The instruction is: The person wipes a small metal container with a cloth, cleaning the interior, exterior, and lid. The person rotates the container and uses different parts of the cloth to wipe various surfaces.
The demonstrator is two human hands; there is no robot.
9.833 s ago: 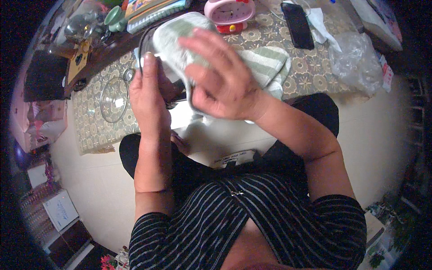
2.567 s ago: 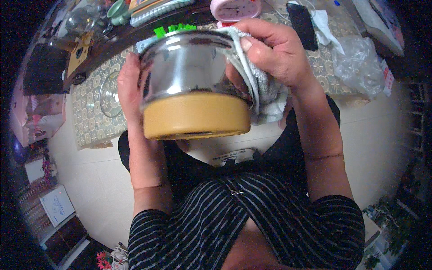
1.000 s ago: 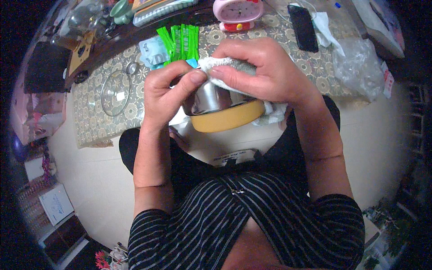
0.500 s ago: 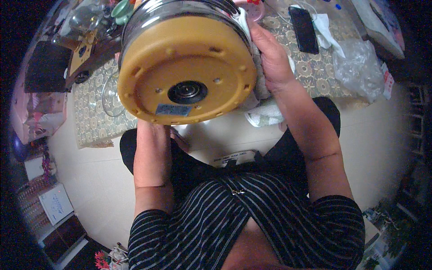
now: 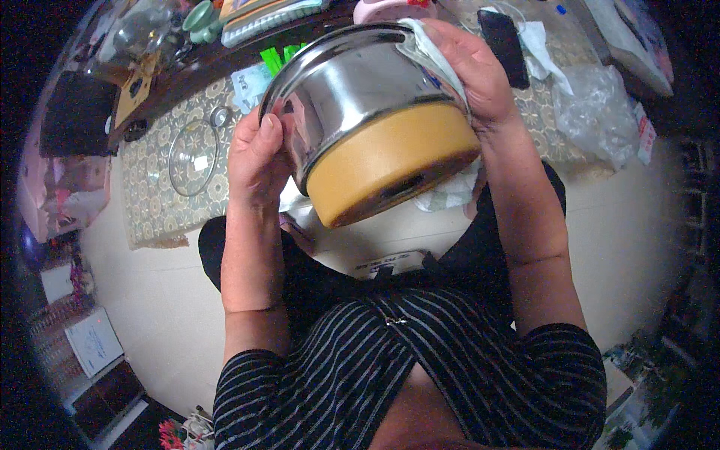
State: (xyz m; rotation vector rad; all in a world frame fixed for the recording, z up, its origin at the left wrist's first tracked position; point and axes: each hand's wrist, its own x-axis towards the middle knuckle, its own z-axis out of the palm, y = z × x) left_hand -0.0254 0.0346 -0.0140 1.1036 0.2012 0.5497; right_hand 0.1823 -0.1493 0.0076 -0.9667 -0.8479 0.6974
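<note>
Tilted in front of me is a shiny steel pot point(image 5: 352, 90) with a thick mustard-yellow base point(image 5: 390, 157). My left hand point(image 5: 256, 156) grips the rim on its left side, thumb against the outer wall. On the other side my right hand point(image 5: 476, 75) is closed over a pale cloth point(image 5: 435, 56) pressed to the pot's rim and wall. The pot's inside is hidden, and its underside shows only as a dark sliver. A round clear glass lid point(image 5: 180, 176) lies on the patterned tablecloth point(image 5: 150, 195), left of my left hand.
Right of the pot are a black phone point(image 5: 504, 49), a white tissue point(image 5: 538, 49) and a crumpled clear plastic bag point(image 5: 596, 112). Behind it stand a pink container point(image 5: 379, 11) and a green cup point(image 5: 201, 21). A white-and-green towel point(image 5: 450, 196) hangs below the pot.
The pot has turned and lowered, so its steel side faces me instead of its yellow underside. My left hand, hidden before, now shows at the rim. The right hand still holds the cloth there.
</note>
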